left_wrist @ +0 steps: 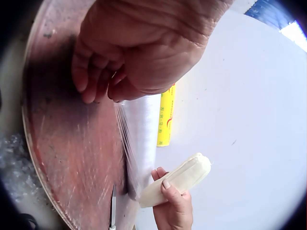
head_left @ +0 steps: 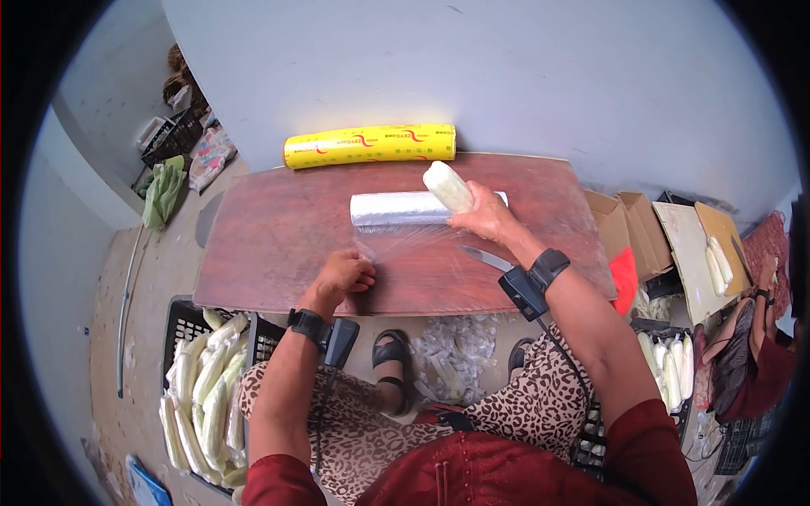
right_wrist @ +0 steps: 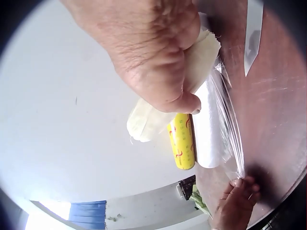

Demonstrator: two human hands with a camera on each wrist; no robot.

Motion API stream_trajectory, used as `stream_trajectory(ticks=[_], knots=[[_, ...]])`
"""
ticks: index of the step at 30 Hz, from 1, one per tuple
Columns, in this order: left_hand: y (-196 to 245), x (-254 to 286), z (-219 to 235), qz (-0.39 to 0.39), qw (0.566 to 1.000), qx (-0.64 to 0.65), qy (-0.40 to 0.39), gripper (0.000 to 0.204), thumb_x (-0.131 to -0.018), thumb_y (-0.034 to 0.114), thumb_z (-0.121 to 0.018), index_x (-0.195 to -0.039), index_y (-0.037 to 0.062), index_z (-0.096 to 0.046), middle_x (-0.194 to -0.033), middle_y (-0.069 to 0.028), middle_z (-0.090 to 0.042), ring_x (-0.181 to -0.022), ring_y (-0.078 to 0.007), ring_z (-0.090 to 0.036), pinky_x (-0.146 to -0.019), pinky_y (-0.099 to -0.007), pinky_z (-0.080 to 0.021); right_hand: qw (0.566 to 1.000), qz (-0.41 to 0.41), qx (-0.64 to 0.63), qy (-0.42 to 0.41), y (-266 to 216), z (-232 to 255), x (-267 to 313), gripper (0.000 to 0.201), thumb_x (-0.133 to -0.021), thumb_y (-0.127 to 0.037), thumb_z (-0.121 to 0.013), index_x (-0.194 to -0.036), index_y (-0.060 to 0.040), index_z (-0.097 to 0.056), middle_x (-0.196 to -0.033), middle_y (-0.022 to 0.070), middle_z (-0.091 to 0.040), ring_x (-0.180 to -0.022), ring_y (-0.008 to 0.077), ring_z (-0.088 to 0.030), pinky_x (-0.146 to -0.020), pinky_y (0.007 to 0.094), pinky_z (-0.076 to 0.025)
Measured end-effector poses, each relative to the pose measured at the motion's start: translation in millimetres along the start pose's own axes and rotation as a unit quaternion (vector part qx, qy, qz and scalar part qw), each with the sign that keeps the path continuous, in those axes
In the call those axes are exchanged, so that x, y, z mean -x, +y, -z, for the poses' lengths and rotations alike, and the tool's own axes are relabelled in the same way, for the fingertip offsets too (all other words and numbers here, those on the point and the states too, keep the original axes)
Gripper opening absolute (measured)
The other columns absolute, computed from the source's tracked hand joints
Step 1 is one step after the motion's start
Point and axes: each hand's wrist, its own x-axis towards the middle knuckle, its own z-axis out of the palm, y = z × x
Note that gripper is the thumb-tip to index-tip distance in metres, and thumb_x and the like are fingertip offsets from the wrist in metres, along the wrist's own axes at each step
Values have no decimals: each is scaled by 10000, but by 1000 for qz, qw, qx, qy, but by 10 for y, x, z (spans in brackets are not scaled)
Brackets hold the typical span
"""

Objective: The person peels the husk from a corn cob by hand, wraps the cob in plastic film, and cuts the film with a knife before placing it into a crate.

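Observation:
My right hand [head_left: 485,212] grips a pale ear of corn [head_left: 447,186], still in its inner husk, above the right part of the clear cling film roll [head_left: 392,209]. In the right wrist view the thumb lies along the corn [right_wrist: 146,120]. Between the thumb and fingers of my left hand [head_left: 348,271], the film's loose edge is pinched and drawn toward the table's front. The stretched film [left_wrist: 125,136] runs in creases from those fingers back to the roll. A knife [head_left: 487,257] lies on the table just below my right hand.
A yellow printed roll [head_left: 369,146] lies along the back of the reddish table [head_left: 278,244]. Crates of corn [head_left: 207,388] stand at left and right. Crumpled plastic [head_left: 456,358] covers the floor below. Cardboard boxes [head_left: 637,223] and another person [head_left: 759,363] are at right.

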Motion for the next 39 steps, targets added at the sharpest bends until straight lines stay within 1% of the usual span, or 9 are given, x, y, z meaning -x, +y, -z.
stream_trajectory(ticks=[7, 10, 17, 21, 24, 28, 31, 34, 39], knots=[[5, 54, -31, -15, 1000, 27, 4, 57, -856, 83, -595, -883, 41, -623, -809, -65, -650, -671, -156, -632, -598, -275, -535, 984, -14, -178, -24, 155, 79, -187, 580, -681, -186, -802, -1169, -9, -544, -1058, 140, -639, -974, 241, -622, -845, 367, -491], [-28, 40, -23, -21, 999, 26, 4, 47, -857, 83, -597, -861, 41, -618, -791, -62, -645, -665, -153, -631, -591, -272, -532, 943, -67, -324, -47, 168, 226, -200, 530, -713, -145, -797, -1145, 20, -538, -1027, 84, -606, -973, 166, -573, -815, 332, -484], [-35, 35, -38, -26, 1000, -12, 6, 67, -871, 97, -588, -889, 36, -610, -816, -63, -645, -680, -150, -631, -600, -267, -532, 912, -46, -402, -65, 247, 289, -161, 450, -771, -79, -770, -1147, 7, -540, -1029, 85, -614, -939, 168, -607, -843, 326, -501], [-37, 60, -57, -37, 999, -8, 23, 75, -858, 75, -576, -841, 15, -618, -761, -67, -635, -646, -161, -627, -572, -274, -529, 933, -37, -318, -165, 114, 126, -33, 521, -740, -98, -797, -1184, 0, -544, -1036, 65, -617, -917, 161, -612, -853, 310, -508], [-40, 74, -52, -42, 999, -7, 25, 86, -859, 76, -572, -840, 9, -622, -764, -71, -638, -642, -165, -626, -572, -276, -530, 969, -28, -189, -156, 17, 37, 58, 553, -709, -122, -810, -1183, -4, -552, -1001, 63, -615, -900, 146, -590, -814, 315, -495], [-45, 57, -44, -42, 999, -14, 18, 86, -859, 79, -576, -838, 10, -623, -768, -72, -640, -641, -164, -625, -573, -275, -530, 994, 69, -28, -84, 38, -118, 30, 554, -696, -120, -784, -1183, -32, -534, -1070, 121, -634, -1035, 258, -597, -892, 413, -457], [-31, 76, -52, -42, 999, -11, 19, 85, -858, 81, -579, -839, 11, -623, -769, -73, -639, -640, -162, -624, -571, -272, -527, 987, 95, 114, -60, 33, -278, 62, 537, -701, -134, -779, -1159, -51, -509, -1129, 144, -588, -1108, 326, -543, -906, 479, -403], [-32, 91, -51, -46, 999, -1, 17, 89, -859, 86, -580, -848, 9, -622, -774, -76, -639, -643, -162, -624, -571, -269, -522, 953, 150, 264, -11, 31, -451, 173, 569, -705, -180, -794, -1188, -87, -509, -1127, 145, -546, -1099, 331, -515, -895, 461, -367], [-56, 87, -33, -45, 999, 16, 12, 105, -858, 94, -576, -872, 0, -621, -795, -87, -642, -660, -170, -625, -592, -280, -518, 938, 160, 307, 22, 45, -602, 236, 580, -721, -174, -778, -1215, -79, -490, -1097, 121, -508, -1082, 301, -483, -861, 453, -334]])
